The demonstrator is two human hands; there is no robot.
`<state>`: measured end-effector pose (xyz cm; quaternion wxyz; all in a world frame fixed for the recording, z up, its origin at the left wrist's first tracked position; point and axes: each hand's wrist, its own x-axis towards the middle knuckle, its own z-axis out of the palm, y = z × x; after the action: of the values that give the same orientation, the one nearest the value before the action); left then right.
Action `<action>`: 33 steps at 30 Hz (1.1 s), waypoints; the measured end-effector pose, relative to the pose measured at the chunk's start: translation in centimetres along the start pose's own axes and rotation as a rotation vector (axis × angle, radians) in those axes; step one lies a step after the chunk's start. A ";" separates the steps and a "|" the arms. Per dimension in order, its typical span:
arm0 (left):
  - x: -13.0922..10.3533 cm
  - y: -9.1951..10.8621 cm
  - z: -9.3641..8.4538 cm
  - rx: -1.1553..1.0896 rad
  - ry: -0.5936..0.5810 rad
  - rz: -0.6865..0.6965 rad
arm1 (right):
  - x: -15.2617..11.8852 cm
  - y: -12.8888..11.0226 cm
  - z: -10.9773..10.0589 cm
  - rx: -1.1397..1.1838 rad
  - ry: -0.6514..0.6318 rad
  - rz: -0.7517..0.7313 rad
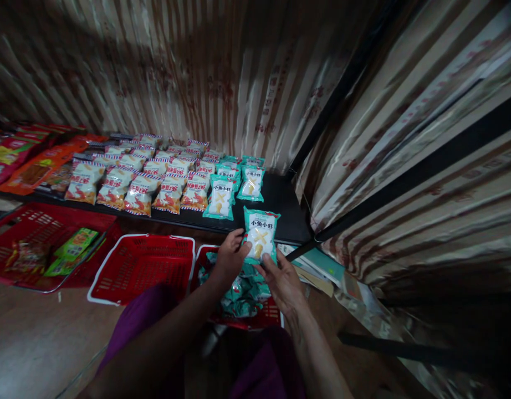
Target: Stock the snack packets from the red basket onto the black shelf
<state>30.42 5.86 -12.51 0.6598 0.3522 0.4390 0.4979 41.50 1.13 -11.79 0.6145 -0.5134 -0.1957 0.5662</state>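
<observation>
A teal and white snack bag (261, 235) is held up between both my hands, its printed front facing me. My left hand (230, 256) grips its lower left side, thumb on the front. My right hand (281, 277) pinches the lower right corner. Below them, a red basket (276, 317) holds several more teal snack bags (241, 293), partly hidden by my left arm. Ahead on the black shelf (280, 208), matching teal bags (221, 198) stand in two short columns at the right end of the stock.
Rows of white and orange snack bags (170, 191) fill the shelf's middle, with orange packets (39, 169) farther left. Two more red baskets stand below: one with a white rim (98, 277), another (108, 221) holding green packets (76, 244). A black post (342, 224) slants at the right, before striped curtains (384, 166).
</observation>
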 end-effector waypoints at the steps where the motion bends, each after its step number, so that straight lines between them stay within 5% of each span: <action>1: 0.2 0.1 0.1 0.004 0.016 0.010 | 0.1 0.0 0.0 -0.001 -0.017 -0.012; 19: 2.5 0.7 1.3 -0.034 0.029 0.067 | 2.3 -0.8 0.5 -0.098 0.021 -0.052; 27: 5.5 0.2 2.3 0.084 0.072 0.293 | 5.2 -2.1 0.9 -0.135 -0.021 -0.127; 33: 7.4 0.8 3.7 0.263 0.122 0.483 | 10.0 -2.3 0.9 -0.293 0.097 -0.305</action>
<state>34.44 13.14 -12.16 0.4432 0.4986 0.4417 0.5999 44.74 10.90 -12.86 0.6206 -0.5881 -0.3217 0.4069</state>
